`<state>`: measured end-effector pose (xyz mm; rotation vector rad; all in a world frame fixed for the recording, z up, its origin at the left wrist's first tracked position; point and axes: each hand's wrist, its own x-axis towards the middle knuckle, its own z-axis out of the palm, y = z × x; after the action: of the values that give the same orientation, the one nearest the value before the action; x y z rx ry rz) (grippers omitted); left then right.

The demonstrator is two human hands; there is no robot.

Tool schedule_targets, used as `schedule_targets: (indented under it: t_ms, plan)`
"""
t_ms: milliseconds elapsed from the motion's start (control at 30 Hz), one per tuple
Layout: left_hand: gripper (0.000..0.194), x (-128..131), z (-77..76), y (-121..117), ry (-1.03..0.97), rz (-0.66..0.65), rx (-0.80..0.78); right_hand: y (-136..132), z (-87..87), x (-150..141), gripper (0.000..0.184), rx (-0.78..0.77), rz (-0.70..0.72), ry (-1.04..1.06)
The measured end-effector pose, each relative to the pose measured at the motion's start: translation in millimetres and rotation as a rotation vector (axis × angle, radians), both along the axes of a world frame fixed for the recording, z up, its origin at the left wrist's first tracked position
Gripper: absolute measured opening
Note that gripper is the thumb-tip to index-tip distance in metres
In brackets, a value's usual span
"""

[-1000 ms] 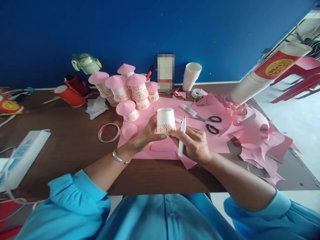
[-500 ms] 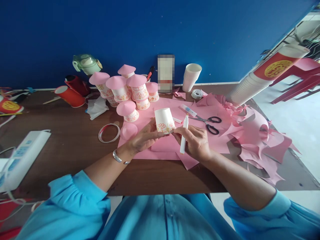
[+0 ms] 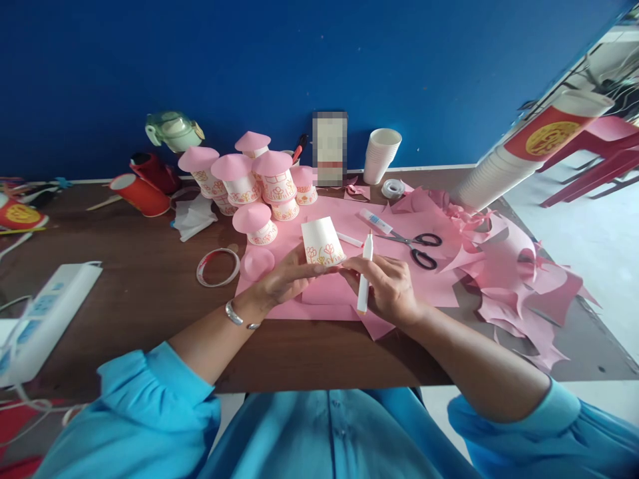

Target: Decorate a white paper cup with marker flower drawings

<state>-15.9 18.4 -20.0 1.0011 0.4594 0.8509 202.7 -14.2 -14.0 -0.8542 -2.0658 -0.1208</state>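
Observation:
My left hand (image 3: 291, 274) grips an upturned white paper cup (image 3: 320, 238) from its left side, thumb along the lower rim. Red and yellow flowers are drawn around the cup's wide end, and the cup leans to the left. In my right hand (image 3: 387, 285) a white marker pen (image 3: 365, 273) stands nearly upright, its orange-brown tip pointing up. The fingertips of that hand touch the cup's lower right rim. Beneath both hands lies pink paper (image 3: 329, 293). Another white marker (image 3: 349, 238) rests just behind the cup.
Scissors (image 3: 419, 247) and a glue stick (image 3: 377, 220) lie to the right, near pink scraps (image 3: 524, 279). Several decorated cups with pink cone roofs (image 3: 272, 163) stand behind left. A tape roll (image 3: 218, 267) is at left; stacked white cups (image 3: 382, 156) are by the wall.
The cup has been turned and tilted further to the left, so other drawn flowers face me. The marker has shifted slightly in my right hand. Both hands keep their hold.

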Motion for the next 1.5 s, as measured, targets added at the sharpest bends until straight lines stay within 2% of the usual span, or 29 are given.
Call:
schedule_targets:
  t_ms: [200, 333, 467, 633, 933, 1200, 1500]
  plan:
    - [0.044, -2.4, -7.7, 2.5, -0.091, -0.017, -0.055, 1.0, 1.5, 2.0, 0.007, 0.002, -0.035, 0.017]
    - [0.044, -3.5, -8.6, 1.3, -0.05, -0.065, -0.046, 1.0, 3.3, 1.5, 0.003, 0.009, -0.02, 0.007]
    - [0.053, -2.4, -3.9, -1.7, 0.039, -0.063, -0.011, -0.2, 2.1, 0.9, 0.007, 0.024, 0.006, -0.027]
    - [0.048, -0.5, 0.6, -2.3, 0.096, -0.023, 0.006, -0.4, -0.6, 0.9, 0.008, 0.026, 0.007, -0.056]
    - [0.046, -5.0, -3.2, -0.4, 0.106, -0.032, 0.091, 0.6, 3.0, 0.3, 0.005, 0.034, 0.009, -0.027]
    - [0.048, -0.8, 2.1, -0.7, 0.09, -0.012, 0.033, -0.3, 0.3, 2.6, 0.011, 0.015, -0.001, -0.046]
    - [0.044, -2.7, 0.3, 0.0, 0.082, -0.028, 0.024, -0.4, 0.3, 2.1, 0.006, 0.023, 0.003, -0.054]
